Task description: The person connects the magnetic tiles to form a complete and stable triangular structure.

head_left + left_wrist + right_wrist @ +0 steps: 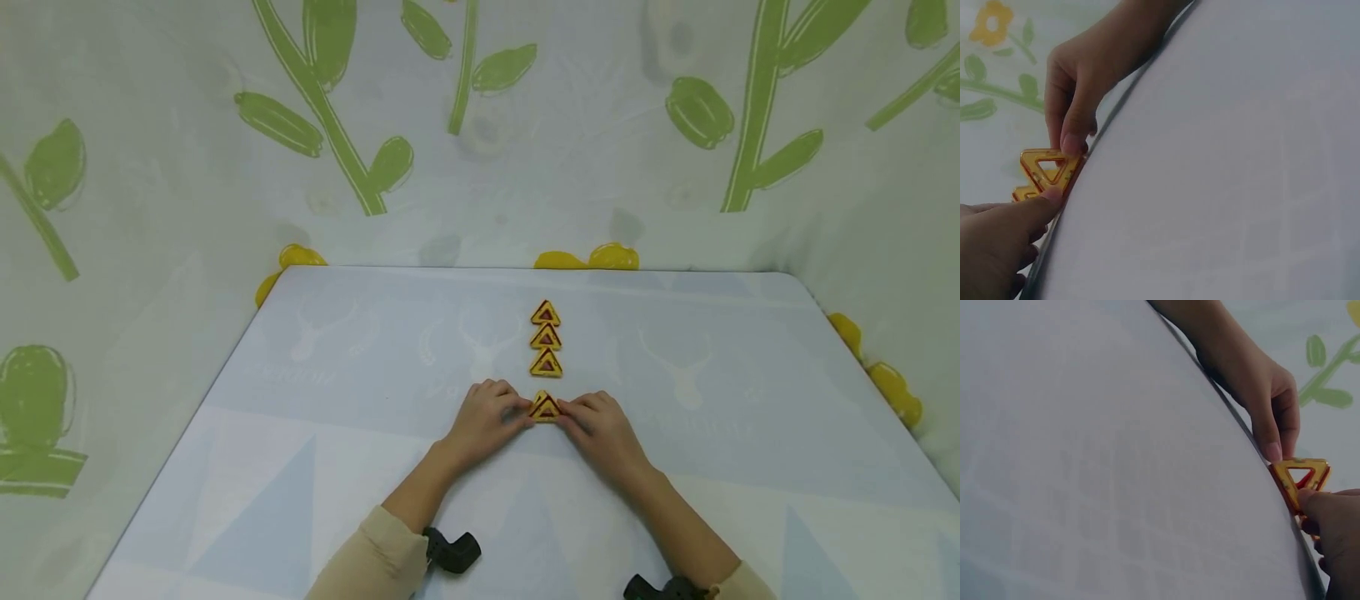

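Note:
A triangular yellow magnetic tile (545,416), with red showing at its centre, sits between my two hands over the table. My left hand (482,423) pinches its left side between thumb and fingers. On the other side my right hand (606,435) pinches the right corner. In the left wrist view the tile (1035,172) appears as a see-through orange frame with a triangular opening, both thumbs against it. Red shows through the opening of the tile (1286,481) in the right wrist view. Just beyond, three similar yellow triangles (546,370) stand in a column pointing away from me.
The pale blue and white table (375,350) meets a wall cloth with green leaf prints (277,123) at its back edge. Black wrist mounts (454,552) sit at both sleeves. Yellow printed shapes (613,256) show along the table's edge.

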{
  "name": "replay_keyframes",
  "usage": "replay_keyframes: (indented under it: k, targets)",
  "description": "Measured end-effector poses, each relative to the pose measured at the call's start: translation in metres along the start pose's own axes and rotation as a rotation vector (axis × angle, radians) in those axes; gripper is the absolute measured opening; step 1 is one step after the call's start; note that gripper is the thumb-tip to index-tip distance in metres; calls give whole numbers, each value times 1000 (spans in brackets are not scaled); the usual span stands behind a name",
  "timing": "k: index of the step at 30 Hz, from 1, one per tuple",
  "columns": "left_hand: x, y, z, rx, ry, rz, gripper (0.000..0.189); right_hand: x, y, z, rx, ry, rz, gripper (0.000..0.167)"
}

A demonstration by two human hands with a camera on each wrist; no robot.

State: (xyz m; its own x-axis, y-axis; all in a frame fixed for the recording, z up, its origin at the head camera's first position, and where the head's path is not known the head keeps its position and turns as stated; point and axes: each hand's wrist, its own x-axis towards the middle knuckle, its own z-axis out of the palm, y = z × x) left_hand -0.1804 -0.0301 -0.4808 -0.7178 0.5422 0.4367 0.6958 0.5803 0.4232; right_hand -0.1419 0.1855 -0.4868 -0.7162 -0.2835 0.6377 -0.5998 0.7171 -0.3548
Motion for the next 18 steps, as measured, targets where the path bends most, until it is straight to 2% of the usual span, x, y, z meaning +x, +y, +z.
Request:
replay_keyframes:
  k: [5, 11, 18]
  targets:
    - [5, -1, 2, 27, -25, -32, 26, 3, -1, 0, -35, -10, 49, 26]
    - [11, -2, 1, -7, -43, -52, 26, 8, 3, -1, -48, -20, 54, 22]
    - [14, -4, 4, -5, -26, -25, 25, 11, 8, -2, -69, -33, 62, 20]
